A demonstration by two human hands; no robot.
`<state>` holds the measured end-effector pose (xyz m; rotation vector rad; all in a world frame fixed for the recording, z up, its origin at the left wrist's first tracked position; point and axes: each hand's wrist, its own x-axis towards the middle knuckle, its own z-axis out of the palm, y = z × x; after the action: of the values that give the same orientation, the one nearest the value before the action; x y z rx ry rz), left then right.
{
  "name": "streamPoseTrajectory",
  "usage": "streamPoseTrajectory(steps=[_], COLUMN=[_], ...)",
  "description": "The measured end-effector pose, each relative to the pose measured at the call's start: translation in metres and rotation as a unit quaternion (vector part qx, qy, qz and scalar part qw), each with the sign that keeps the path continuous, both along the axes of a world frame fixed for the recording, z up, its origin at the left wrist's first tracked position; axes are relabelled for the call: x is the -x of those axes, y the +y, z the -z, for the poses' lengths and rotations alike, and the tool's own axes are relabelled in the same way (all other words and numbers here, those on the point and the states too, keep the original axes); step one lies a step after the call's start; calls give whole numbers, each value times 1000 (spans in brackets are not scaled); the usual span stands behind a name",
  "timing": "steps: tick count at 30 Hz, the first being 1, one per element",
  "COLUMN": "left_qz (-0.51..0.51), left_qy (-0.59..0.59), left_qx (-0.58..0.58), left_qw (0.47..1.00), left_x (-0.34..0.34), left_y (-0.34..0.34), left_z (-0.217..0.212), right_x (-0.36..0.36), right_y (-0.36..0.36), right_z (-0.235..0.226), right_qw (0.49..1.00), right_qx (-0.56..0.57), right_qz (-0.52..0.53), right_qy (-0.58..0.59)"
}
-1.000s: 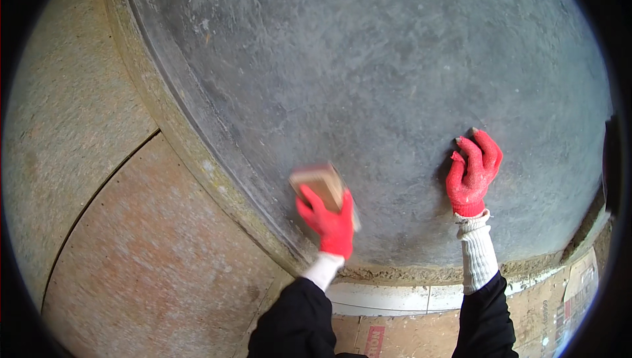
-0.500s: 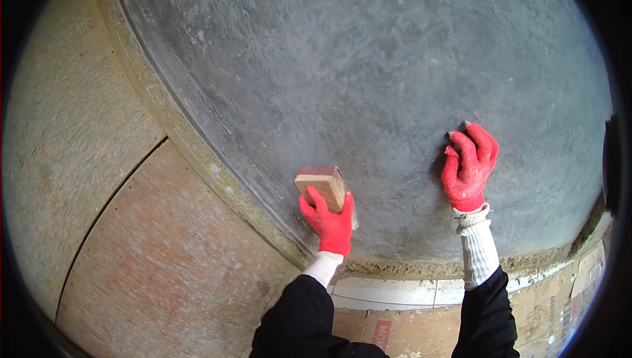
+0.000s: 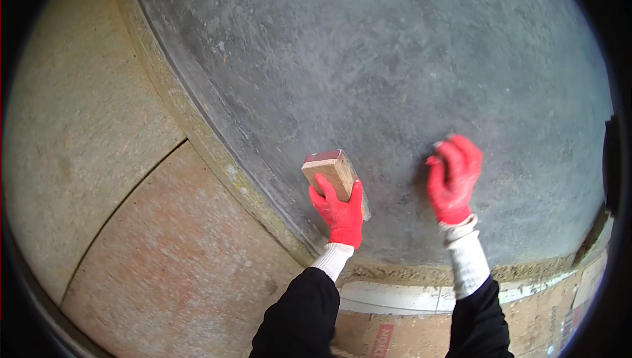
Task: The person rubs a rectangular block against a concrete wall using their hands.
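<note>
My left hand (image 3: 345, 221), in a red-coated glove with a white cuff, grips a wooden sanding block (image 3: 334, 175) wrapped in dark red abrasive sheet. Thumb and fingers straddle the block's wooden back, and its abrasive side faces the grey cement-like surface (image 3: 342, 75). Whether the whole face touches that surface I cannot tell. To the right, my right hand (image 3: 455, 180) is in a matching glove, slightly blurred. Its fingers are bent and the thumb stands apart from them; nothing shows in it. A shadow lies beside its fingertips on the grey surface.
A raised strip (image 3: 217, 164) borders the grey surface on the left, with worn brownish boards (image 3: 178, 246) beyond it. Along the near edge run rough mortar (image 3: 408, 274), white tiles (image 3: 388, 297) and flattened cardboard (image 3: 411, 331). Something dark (image 3: 613, 167) stands at the far right.
My left hand and the sanding block have shifted slightly right and away from me. My right hand has moved a little left, its fingers more curled. The whole view has shifted slightly.
</note>
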<state>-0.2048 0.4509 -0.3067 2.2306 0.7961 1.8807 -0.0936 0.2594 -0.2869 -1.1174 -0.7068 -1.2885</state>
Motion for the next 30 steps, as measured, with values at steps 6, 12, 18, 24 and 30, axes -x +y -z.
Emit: streamPoseTrajectory(steps=[6, 12, 18, 24, 30], left_qz=[227, 264, 357, 416, 446], left_qy=[-86, -3, -124, -357, -465], left_qx=[136, 100, 141, 193, 241], left_qw=[961, 959, 915, 814, 726], left_x=[-4, 36, 44, 88, 118], left_y=[-22, -8, 8, 23, 53], left_z=[-36, -44, -55, -84, -85], right_x=[65, 93, 96, 95, 112], right_y=[63, 128, 144, 155, 185], right_z=[18, 27, -34, -187, -154], right_qw=[955, 949, 924, 889, 853], right_qx=[264, 292, 299, 322, 384], right_qz=[-116, 120, 229, 253, 282], right_qy=[-68, -3, -62, -203, -215])
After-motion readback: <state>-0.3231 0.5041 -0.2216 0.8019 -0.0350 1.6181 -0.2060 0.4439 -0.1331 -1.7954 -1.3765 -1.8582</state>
